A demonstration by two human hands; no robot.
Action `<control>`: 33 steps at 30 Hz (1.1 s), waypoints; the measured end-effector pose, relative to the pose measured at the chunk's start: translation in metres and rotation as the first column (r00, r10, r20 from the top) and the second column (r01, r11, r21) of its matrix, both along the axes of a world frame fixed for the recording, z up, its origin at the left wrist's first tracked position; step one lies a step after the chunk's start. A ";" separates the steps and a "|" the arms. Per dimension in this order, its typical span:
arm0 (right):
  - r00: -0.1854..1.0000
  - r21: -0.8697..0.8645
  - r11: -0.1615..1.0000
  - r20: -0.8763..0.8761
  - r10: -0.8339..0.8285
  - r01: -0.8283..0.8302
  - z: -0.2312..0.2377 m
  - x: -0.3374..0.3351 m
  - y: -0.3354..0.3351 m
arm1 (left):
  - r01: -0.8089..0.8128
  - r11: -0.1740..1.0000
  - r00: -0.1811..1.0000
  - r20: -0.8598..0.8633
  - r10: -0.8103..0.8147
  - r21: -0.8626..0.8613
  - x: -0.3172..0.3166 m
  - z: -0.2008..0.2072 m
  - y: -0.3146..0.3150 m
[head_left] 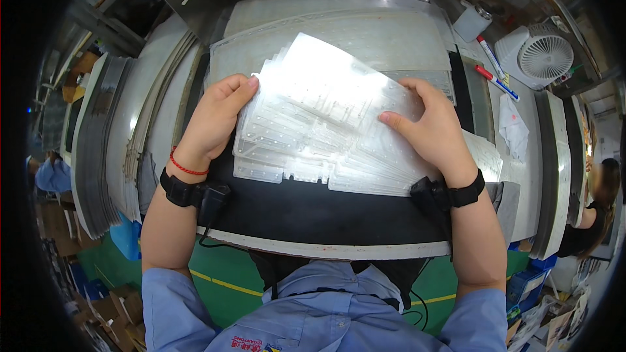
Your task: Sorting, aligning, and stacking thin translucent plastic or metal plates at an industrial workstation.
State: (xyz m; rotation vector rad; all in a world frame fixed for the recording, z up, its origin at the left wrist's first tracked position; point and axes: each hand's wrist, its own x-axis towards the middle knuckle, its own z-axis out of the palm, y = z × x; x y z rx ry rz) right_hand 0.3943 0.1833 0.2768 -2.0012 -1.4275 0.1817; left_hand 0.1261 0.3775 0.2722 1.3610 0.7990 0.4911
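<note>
A fanned stack of thin, shiny silvery sheets (326, 117), with small holes and cut notches, is spread out in front of me over a black mat (313, 212). At its left edge my left hand (222, 114) is closed, the thumb lying along the sheets' upper left border and the other fingers curled. My right hand (433, 120) grips the right edge, its thumb on the top sheet and its fingers bent round the far side. The top sheet is tilted and reflects bright light. How far the lower sheets rest on the mat is hidden.
Large flat plates (332, 32) lie stacked behind the sheets. More plates (104, 137) stand layered at the left. On the right are a white fan (544, 55), a bottle (472, 23), markers (497, 83), a white cloth (514, 127) and a grey cloth (507, 202). Another person (593, 212) is at far right.
</note>
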 end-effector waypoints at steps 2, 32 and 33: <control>0.990 0.068 0.997 0.137 0.024 -0.034 -0.001 -0.002 -0.002 | 0.020 1.000 1.000 -0.019 -0.019 0.005 0.001 0.003 -0.001; 0.877 0.138 0.901 -0.208 0.433 -0.412 -0.001 -0.065 0.007 | 0.045 0.998 0.991 0.130 -0.041 -0.031 -0.001 0.000 0.000; 0.878 0.148 0.907 -0.233 0.419 -0.394 0.000 -0.065 0.007 | 0.059 0.997 0.990 0.122 -0.064 0.049 -0.002 -0.002 0.002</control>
